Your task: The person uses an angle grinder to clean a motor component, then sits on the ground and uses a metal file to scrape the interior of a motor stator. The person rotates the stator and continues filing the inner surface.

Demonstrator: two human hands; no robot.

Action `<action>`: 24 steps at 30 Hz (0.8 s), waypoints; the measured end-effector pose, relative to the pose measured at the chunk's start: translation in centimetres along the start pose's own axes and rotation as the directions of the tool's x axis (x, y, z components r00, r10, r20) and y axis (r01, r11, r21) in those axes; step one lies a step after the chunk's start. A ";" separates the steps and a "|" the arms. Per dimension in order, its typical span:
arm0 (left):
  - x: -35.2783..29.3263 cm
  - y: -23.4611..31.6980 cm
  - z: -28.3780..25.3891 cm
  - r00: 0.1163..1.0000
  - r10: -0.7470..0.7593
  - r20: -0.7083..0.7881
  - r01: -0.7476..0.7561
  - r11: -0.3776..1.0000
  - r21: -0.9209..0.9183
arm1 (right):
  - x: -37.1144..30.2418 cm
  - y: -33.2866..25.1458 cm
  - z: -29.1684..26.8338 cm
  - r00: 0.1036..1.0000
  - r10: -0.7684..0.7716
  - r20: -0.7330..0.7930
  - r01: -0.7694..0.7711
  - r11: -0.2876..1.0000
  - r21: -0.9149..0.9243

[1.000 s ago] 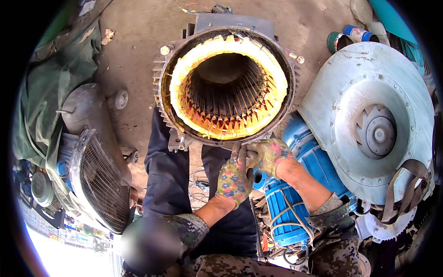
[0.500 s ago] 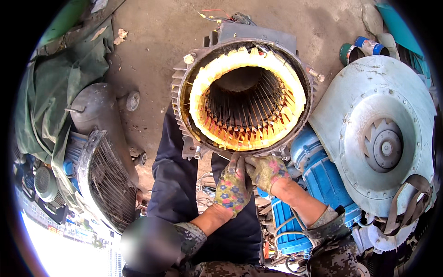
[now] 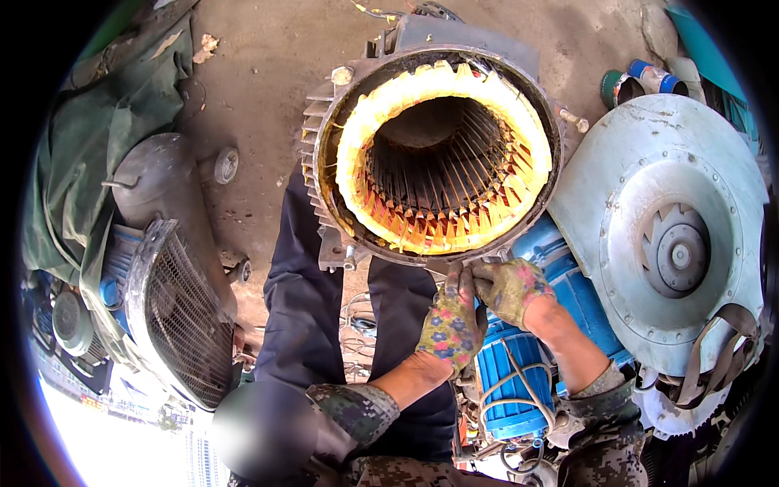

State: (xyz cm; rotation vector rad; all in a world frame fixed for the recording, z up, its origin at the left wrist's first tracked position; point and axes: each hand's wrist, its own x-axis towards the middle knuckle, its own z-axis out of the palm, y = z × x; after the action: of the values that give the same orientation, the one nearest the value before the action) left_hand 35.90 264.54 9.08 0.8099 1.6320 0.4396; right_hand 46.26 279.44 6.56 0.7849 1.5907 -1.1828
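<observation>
A large open motor stator point(image 3: 438, 146) with yellow-orange windings stands on the concrete, its bore facing up at me. Both my hands wear flowered work gloves and meet at its lower rim. My left hand point(image 3: 450, 321) reaches up with the fingers touching the rim's underside. My right hand point(image 3: 511, 288) is curled next to it, fingers pinched at the same spot on the rim. What the fingers pinch is too small to tell. My dark trouser legs point(image 3: 324, 325) straddle the housing.
A blue finned motor point(image 3: 519, 373) lies under my right forearm. A big grey fan housing point(image 3: 665, 235) leans at the right. A wire-mesh fan guard point(image 3: 174, 316) and a green tarpaulin point(image 3: 89, 162) sit at the left. Cans point(image 3: 641, 81) stand behind.
My view has shifted so the stator sits further right and lower. Both hands have stayed together at its lower rim, the left hand rising closer to the right.
</observation>
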 end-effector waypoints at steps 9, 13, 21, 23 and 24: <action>-0.5 -0.5 0.6 0.999 0.011 -0.042 -0.010 1.000 0.024 | 1.0 1.0 2.8 0.941 -0.317 -0.116 0.284 0.930 -0.232; -0.9 -3.1 -2.4 0.999 0.003 -0.050 -0.005 0.999 -0.054 | 1.1 -4.0 2.5 0.985 -0.083 -0.149 0.096 0.992 0.082; -1.2 -1.5 -1.1 0.993 0.004 -0.115 -0.004 1.000 -0.005 | 0.6 -3.1 2.3 0.971 -0.155 -0.180 0.169 0.984 0.062; -0.8 -4.4 -4.0 0.987 0.112 -0.112 -0.106 0.993 0.056 | 1.8 -4.7 2.7 0.993 -0.009 -0.116 0.028 0.986 0.164; -0.5 -5.1 -4.8 0.993 0.114 -0.002 -0.114 0.991 0.071 | 2.1 -4.9 2.6 0.996 0.058 -0.066 -0.047 0.986 0.162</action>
State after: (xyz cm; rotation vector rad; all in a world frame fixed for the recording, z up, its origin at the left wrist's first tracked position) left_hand 29.98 261.33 7.06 0.9590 1.6197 0.4673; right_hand 42.04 275.33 5.95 0.9763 1.5355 -1.2686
